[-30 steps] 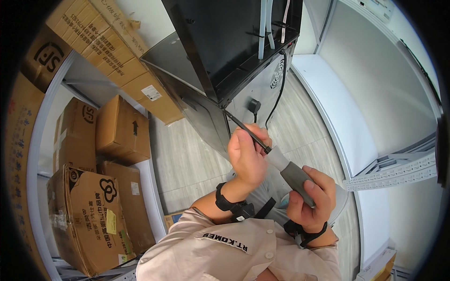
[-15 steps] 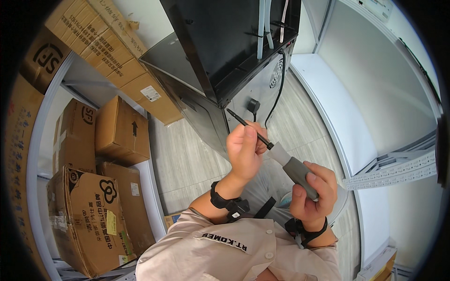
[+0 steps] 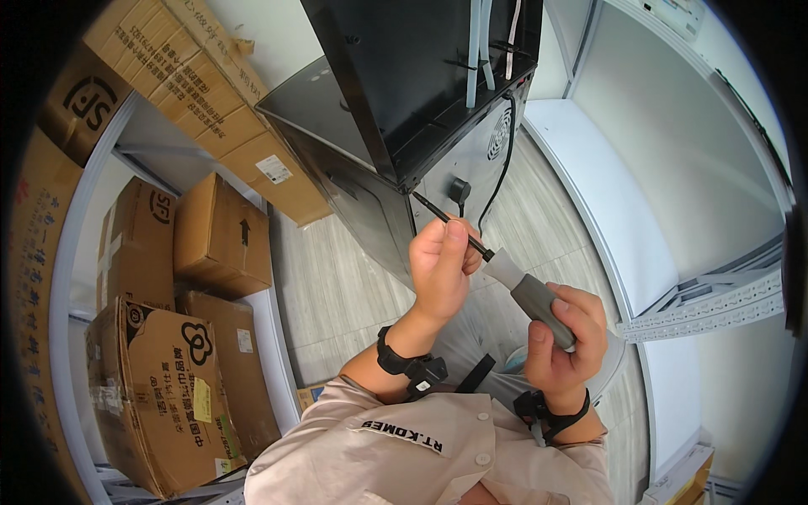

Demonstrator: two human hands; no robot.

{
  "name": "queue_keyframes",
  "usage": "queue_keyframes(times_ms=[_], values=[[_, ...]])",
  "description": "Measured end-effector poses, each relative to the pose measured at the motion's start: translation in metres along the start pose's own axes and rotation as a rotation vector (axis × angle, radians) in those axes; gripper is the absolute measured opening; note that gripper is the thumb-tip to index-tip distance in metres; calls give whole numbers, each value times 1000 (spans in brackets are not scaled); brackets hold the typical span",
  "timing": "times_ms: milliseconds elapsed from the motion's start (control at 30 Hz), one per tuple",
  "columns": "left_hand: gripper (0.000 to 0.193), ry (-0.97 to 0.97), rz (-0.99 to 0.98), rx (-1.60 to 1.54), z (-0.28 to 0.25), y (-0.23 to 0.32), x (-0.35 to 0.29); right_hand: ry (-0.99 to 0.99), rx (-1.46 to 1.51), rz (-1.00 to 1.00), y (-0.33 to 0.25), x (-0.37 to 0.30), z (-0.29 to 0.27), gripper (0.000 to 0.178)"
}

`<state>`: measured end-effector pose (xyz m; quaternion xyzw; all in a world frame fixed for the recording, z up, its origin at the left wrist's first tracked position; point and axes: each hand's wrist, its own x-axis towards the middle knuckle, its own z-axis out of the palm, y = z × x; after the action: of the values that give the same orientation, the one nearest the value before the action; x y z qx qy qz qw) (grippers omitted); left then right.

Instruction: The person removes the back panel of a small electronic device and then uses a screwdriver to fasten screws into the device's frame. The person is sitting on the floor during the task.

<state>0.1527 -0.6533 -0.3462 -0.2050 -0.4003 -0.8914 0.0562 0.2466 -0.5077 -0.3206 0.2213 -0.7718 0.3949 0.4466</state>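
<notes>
Between my two hands runs a screwdriver (image 3: 539, 305) with a grey handle and a black shaft. My right hand (image 3: 575, 345) is closed round the handle's rear end. My left hand (image 3: 441, 268) pinches the shaft between thumb and fingers. The shaft's tip points up and left, at the lower rear corner of a black machine (image 3: 438, 160); whether it touches cannot be told. On the machine's lower panel (image 3: 438, 189) are a round vent and a black plug (image 3: 459, 189) with a cable. Pale tubes (image 3: 475, 59) hang down the machine's black upper back.
Cardboard boxes (image 3: 223, 240) are stacked on a shelf at the left, and a tall carton (image 3: 202, 101) leans behind the machine. At the right stands a white shelf unit (image 3: 606, 185) with a perforated metal rail (image 3: 707, 305). Pale wood-look flooring (image 3: 337, 295) lies below.
The screwdriver's handle and my right hand have shifted slightly, and the machine sits a little lower and farther right in the picture. Both hands keep their hold on the screwdriver.
</notes>
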Motion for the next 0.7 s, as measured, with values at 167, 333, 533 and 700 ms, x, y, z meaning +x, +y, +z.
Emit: queue_keyframes(times_ms=[167, 333, 533, 700], values=[[35, 2, -9, -11, -1, 0, -2, 19, -1, 14, 0, -1, 1, 32], [35, 0, -10, -4, 1, 0, -1, 43, 26, 50, 3, -3, 2, 32], [36, 16, -22, 14, 1, 1, -1, 22, 26, 54, 0, 3, 0, 30], [36, 10, -18, 13, 0, -1, -1, -29, 15, 61, -2, 8, -6, 30]])
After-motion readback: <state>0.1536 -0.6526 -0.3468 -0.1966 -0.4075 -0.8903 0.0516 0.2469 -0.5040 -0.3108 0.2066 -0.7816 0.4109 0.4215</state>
